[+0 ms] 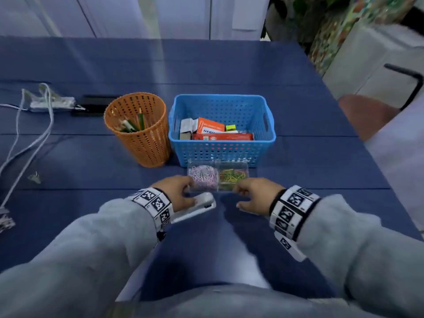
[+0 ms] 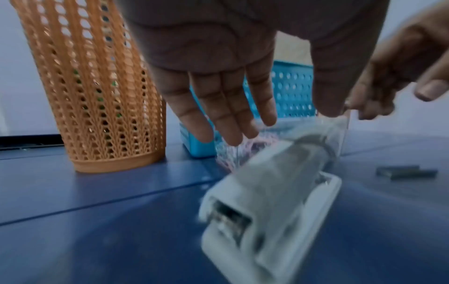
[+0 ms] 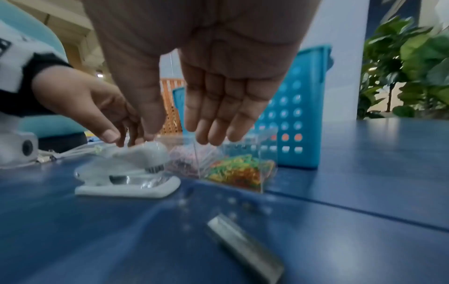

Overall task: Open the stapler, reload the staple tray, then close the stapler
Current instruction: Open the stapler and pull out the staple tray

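A pale grey plastic stapler [image 1: 197,206], blurred and lying closed on its flat base, is seen on the dark blue table [image 1: 229,70] just in front of a clear plastic two-compartment box of paper clips [image 1: 218,174]. It is overhung by the left hand [image 1: 177,193], fingers straight and loosely apart; contact cannot be told. The right hand [image 1: 254,195] is held above a grey metal strip of staples [image 3: 245,247], fingers relaxed, nothing gripped. Bare tabletop is left nearer the person. An orange perforated pencil cup [image 1: 140,129] and a blue perforated basket [image 1: 221,106] are set behind.
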A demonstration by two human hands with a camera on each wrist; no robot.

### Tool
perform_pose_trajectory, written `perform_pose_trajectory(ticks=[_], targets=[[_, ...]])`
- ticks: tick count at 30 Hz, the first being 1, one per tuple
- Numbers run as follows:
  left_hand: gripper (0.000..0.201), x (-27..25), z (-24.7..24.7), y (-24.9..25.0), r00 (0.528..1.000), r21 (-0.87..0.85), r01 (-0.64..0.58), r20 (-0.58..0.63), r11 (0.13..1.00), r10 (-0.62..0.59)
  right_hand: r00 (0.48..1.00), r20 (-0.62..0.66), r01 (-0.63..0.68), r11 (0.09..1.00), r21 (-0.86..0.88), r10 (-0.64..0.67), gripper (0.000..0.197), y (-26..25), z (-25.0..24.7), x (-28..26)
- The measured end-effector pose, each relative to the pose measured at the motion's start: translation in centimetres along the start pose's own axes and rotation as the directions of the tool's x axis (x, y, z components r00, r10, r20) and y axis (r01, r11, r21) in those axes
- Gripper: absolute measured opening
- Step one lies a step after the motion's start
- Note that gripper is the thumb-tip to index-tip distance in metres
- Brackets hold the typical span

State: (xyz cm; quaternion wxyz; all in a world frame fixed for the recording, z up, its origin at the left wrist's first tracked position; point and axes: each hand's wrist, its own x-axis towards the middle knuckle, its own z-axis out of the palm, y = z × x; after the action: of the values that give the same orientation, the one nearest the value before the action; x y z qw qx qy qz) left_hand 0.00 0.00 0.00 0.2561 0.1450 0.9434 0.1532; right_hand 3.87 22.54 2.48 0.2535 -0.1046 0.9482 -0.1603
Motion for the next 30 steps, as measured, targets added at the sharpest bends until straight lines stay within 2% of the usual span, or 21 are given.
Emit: perform_pose_trajectory(ticks=[2,6,9,13,16,19,22,25,27,30], targets=[[0.044,0.4,0.7,0.2,0.998,0.084,0.017,0.06,0.996,-0.022,1.0,0.026,-0.018,0.999,0.026,0.017,0.042,-0.7,0.7,1.5],[0.043,0.8,2.3,0.5,0.995,0.144,0.019,0.09,0.989,-0.032,0.996,0.083,0.019,1.0,0.007,-0.019,0.05,-2.1,2.4,3.7],[0.037,1.1,2.7,0.6,0.996,0.13,0.023,0.087,0.991,-0.034,0.995,0.079,0.054,0.999,-0.002,-0.053,0.056,-2.8,3.3,4.8],[0.026,1.0,2.7,0.8,0.997,0.096,0.022,0.067,0.995,-0.028,0.996,0.052,0.069,0.995,0.078,-0.073,0.056,-3.3,4.3,5.7],[0.025,0.6,2.5,0.7,0.998,0.024,-0.002,0.055,1.0,0.0,0.997,0.008,0.08,0.991,0.108,-0.081,0.05,-3.4,4.8,5.9],[0.025,-0.4,1.7,0.5,1.0,-0.108,0.001,-0.027,0.994,-0.004,0.997,-0.016,0.081,0.99,0.111,-0.08,0.045,-3.2,5.0,6.0],[0.02,-1.9,0.6,-0.8,0.985,-0.303,0.008,-0.162,0.953,-0.06,0.998,-0.004,0.055,0.996,0.07,-0.055,0.047,-2.7,5.2,5.9],[0.02,-3.7,0.0,-3.5,0.95,-0.46,0.018,-0.268,0.888,-0.158,0.999,-0.007,0.045,0.998,0.046,-0.045,0.047,-2.5,5.6,5.9],[0.029,-4.6,-0.1,-5.5,0.937,-0.498,0.028,-0.289,0.867,-0.196,0.999,-0.009,0.045,0.998,0.036,-0.045,0.047,-2.5,5.7,5.9],[0.027,-5.2,0.1,-8.3,0.933,-0.454,0.14,-0.236,0.88,-0.27,0.999,0.0,0.047,0.999,0.018,-0.047,0.047,-2.5,5.7,6.0]])
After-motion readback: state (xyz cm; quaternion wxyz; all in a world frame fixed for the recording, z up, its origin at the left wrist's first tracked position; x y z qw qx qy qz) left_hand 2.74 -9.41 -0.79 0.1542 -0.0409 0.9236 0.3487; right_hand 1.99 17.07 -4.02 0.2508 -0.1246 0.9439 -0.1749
